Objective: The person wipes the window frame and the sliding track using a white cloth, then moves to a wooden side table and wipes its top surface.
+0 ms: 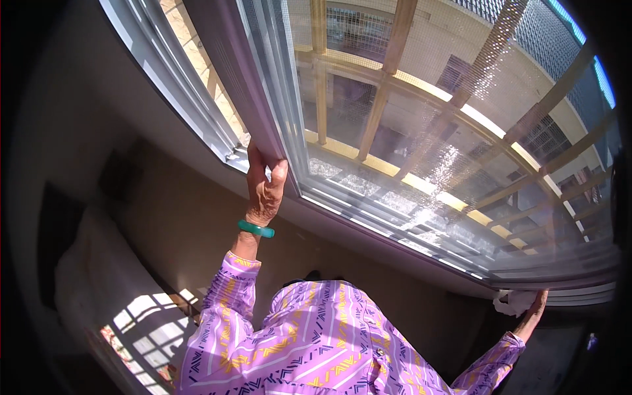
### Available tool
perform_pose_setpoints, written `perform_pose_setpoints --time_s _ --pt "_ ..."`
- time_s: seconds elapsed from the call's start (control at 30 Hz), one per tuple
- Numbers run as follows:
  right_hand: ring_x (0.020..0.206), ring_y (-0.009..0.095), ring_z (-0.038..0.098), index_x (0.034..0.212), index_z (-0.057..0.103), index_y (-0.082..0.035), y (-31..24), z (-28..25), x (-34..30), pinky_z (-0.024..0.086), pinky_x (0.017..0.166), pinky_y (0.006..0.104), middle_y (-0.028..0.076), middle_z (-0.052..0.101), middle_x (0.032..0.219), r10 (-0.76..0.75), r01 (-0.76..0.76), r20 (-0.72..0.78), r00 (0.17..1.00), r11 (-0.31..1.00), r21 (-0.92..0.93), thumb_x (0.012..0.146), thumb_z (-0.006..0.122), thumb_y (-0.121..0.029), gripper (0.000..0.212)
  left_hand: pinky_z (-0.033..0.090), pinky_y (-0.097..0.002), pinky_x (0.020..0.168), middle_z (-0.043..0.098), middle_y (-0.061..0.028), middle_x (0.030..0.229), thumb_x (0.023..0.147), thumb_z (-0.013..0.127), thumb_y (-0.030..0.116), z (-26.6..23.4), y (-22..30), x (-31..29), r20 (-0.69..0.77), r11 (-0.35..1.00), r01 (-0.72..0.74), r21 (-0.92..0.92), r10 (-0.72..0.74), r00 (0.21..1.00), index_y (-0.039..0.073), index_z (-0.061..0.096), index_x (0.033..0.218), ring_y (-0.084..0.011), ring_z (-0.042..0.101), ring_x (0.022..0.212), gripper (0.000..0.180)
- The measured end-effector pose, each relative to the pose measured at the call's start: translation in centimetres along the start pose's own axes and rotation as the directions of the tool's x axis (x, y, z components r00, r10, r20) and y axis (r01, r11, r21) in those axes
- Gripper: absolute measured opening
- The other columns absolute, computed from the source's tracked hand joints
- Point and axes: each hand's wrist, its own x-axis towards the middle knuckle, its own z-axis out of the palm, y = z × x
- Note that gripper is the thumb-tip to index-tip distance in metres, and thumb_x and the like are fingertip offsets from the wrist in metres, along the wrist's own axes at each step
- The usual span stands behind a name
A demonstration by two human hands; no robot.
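Note:
My left hand [265,187], with a green bangle [256,228] on its wrist, grips the lower part of a window sash's upright edge [260,99]. The thumb lies on the near side and the fingers curl round behind, partly hidden. Far to the right, my right hand [537,307] is raised to the sash's lower right corner. A crumpled white cloth [513,301] bunches beside its palm, just under the frame, and appears held there. The fingertips are hidden by the cloth and frame. Mesh and glass fill the sash [408,145], with sunlight glaring off them.
A white fixed window frame [164,72] runs along the upper left, with a gap between it and the sash. Beyond the window stand yellowish bars [388,85] and a building. At lower left, pale fabric [141,322] lies in barred sunlight.

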Motion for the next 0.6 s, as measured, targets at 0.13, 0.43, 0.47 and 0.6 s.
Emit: perform_pose_setpoints --time_s 0.13,0.43,0.47,0.6 --pt "0.136 0.020 0.024 0.144 0.021 -0.006 0.8 0.3 -0.2 0.012 0.113 0.0361 0.006 0.025 0.148 0.022 -0.023 0.039 0.999 0.999 0.042 0.094 0.039 -0.041 0.063 0.041 -0.0341 0.087 0.050 -0.0093 0.111 0.080 0.062 0.026 -0.1 -0.4 0.4 -0.149 0.998 -0.047 -0.043 0.040 0.988 0.005 0.035 0.132 -0.0190 0.049 0.099 0.062" --pt "0.137 0.021 0.022 0.146 0.016 -0.007 4.1 -1.4 0.6 0.013 0.113 0.0366 0.004 0.019 0.151 0.164 -0.339 0.301 0.939 0.579 0.741 0.097 0.031 -0.039 0.060 0.042 -0.0250 0.067 0.047 -0.0025 0.091 0.079 0.072 0.017 -3.5 -1.1 1.4 -0.254 0.999 0.042 0.021 -0.035 0.967 0.006 0.047 0.108 -0.0106 0.045 0.077 0.040" --pt "0.131 0.021 0.027 0.142 0.022 -0.006 4.9 -2.2 2.1 0.019 0.110 0.0369 0.006 0.026 0.146 0.160 -0.325 0.300 0.940 0.681 0.656 0.094 0.038 -0.041 0.062 0.042 -0.0240 0.067 0.046 -0.0018 0.089 0.080 0.071 0.016 -3.8 -1.5 1.6 -0.250 0.998 0.040 0.046 -0.028 0.968 0.005 0.047 0.107 -0.0099 0.044 0.076 0.039" --pt "0.117 0.020 0.042 0.127 0.042 -0.005 8.6 -2.8 5.4 0.030 0.102 0.0361 0.009 0.046 0.125 0.064 -0.069 0.099 0.993 0.996 0.051 0.089 0.051 -0.042 0.054 0.040 -0.0215 0.066 0.044 0.0003 0.085 0.083 0.070 0.016 -4.8 -3.4 2.2 -0.288 0.998 -0.032 0.057 0.047 0.957 0.004 0.045 0.101 -0.0087 0.042 0.074 0.033"
